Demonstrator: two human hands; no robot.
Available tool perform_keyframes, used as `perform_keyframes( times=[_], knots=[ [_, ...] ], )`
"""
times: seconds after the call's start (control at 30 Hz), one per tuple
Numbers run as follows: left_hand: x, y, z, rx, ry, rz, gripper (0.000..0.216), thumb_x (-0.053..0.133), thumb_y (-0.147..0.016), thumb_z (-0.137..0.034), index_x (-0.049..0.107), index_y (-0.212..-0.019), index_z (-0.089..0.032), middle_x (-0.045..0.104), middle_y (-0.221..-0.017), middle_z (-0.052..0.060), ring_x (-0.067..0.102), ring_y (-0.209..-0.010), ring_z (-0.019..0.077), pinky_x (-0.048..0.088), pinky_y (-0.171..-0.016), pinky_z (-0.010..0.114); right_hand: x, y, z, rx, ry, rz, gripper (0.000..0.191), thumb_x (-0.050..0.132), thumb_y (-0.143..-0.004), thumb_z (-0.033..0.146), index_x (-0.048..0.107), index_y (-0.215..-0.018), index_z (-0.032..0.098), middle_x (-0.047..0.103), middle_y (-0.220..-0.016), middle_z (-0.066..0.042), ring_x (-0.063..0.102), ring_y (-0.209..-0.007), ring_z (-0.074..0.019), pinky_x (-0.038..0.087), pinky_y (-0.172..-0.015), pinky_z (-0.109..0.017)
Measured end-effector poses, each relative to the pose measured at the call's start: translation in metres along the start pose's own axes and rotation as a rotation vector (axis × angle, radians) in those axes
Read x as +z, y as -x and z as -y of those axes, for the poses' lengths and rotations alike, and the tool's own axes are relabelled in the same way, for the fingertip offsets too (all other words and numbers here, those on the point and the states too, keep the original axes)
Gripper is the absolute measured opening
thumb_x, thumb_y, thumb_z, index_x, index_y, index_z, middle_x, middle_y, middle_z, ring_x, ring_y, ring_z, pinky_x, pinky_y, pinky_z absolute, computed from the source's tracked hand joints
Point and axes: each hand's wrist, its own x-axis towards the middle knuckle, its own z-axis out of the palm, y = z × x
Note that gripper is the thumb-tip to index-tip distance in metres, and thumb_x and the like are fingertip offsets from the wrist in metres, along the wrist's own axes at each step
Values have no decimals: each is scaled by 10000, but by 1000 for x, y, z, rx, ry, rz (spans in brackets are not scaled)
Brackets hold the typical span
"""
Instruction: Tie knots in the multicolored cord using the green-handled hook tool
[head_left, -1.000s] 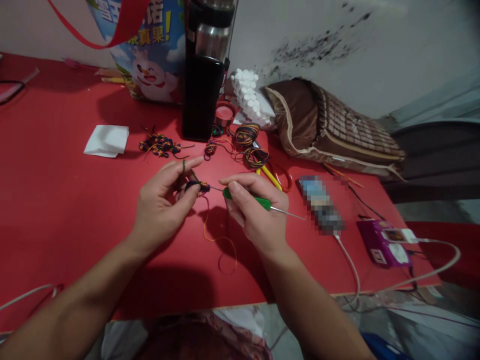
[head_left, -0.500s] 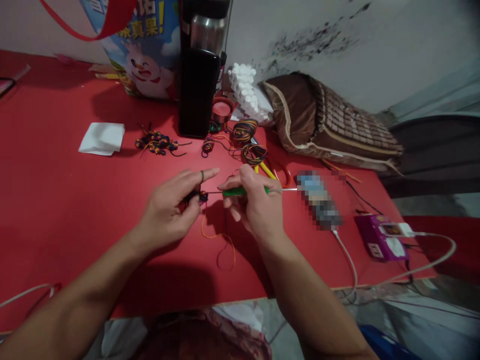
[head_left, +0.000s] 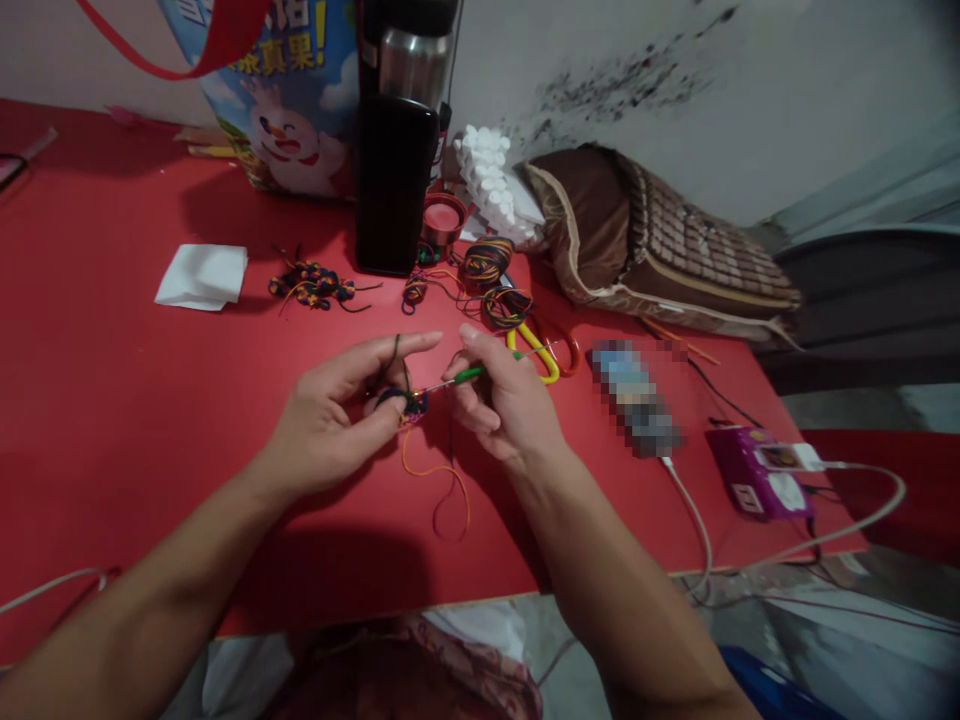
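My left hand point(head_left: 337, 410) pinches a small dark, multicoloured crochet piece point(head_left: 411, 405) between thumb and fingers. Dark yarn point(head_left: 398, 352) loops around its raised index finger. In my right hand point(head_left: 499, 395) is a crochet hook with a green handle point(head_left: 470, 374), and its metal tip reaches the piece. A loose orange yarn tail point(head_left: 435, 468) hangs from the piece onto the red table. Behind my hands lie a ball of multicoloured yarn point(head_left: 487, 262) and a looser bundle of yarn point(head_left: 507, 304).
Scissors with yellow and red handles point(head_left: 553, 362) lie beyond my right hand. Finished-looking crochet pieces point(head_left: 311, 285) and a white paper square point(head_left: 202, 276) are at left. A black phone point(head_left: 396, 185) stands upright at the back. A blurred device point(head_left: 636, 398) and a purple box point(head_left: 757, 472) sit at right.
My right hand has tilted and turned, so the hook slants instead of lying level. The yarn between my left index finger and the piece now shows, and more of the piece is visible.
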Motion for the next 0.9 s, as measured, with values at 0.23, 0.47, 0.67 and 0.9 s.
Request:
perform_keyframes(
  times=[0.23,0.47,0.67,0.9],
  knots=[
    [1,-1,2,82,-110,4,528,656,-941,-88,731,-1438,-252,658,-894,14,610,-776,137,510,-702,258,6,12,5,-204,105,-161,485,880,-788,587,678,-603,186,586,-414,35,319,-268,-34,187,-274,-205],
    [1,1,1,47,-115,21,496,609,-968,-58,723,-1427,-208,648,-901,6,599,-751,111,502,-679,237,7,14,6,-236,181,-166,489,887,-780,612,708,-640,179,588,-417,46,339,-269,-35,211,-279,-195],
    [3,-1,-3,-21,-90,-54,468,614,-925,-27,751,-1344,-184,648,-879,-7,607,-724,93,513,-660,213,6,24,0,-481,348,-202,483,853,-863,557,692,-584,197,595,-439,52,399,-296,-44,286,-322,-205],
    [5,-3,0,-47,25,-96,457,665,-917,-43,752,-1343,-183,626,-890,-11,625,-782,94,538,-731,213,6,28,-6,-680,477,-223,519,794,-930,557,679,-557,215,569,-440,56,446,-344,-64,400,-414,-240]
  ],
)
